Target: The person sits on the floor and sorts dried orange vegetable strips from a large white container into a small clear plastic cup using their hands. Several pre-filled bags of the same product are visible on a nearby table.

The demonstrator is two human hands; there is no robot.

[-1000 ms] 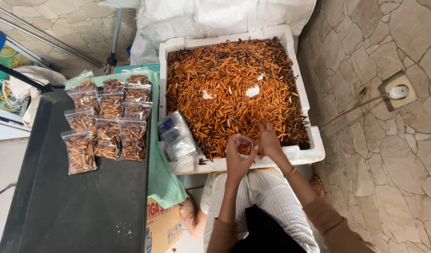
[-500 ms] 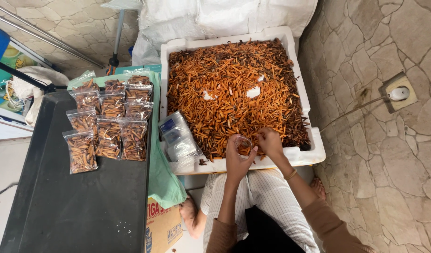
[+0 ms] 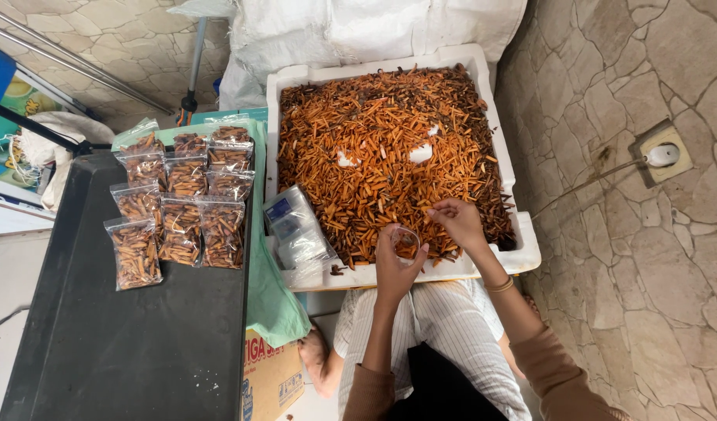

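Over the snack tray [image 3: 522, 249], right hand [image 3: 458, 221] now reaches; left hand [image 3: 396, 269] grips bag [image 3: 406, 240].

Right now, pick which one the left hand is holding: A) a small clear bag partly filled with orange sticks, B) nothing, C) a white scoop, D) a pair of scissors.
A: the left hand grips a small clear bag with orange sticks inside, at the near rim of the white foam box, while the right hand reaches into the sticks beside it.

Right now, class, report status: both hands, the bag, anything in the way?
Left hand holds small clear bag open. Right hand picking orange snack sticks from white foam box. Nothing blocking.
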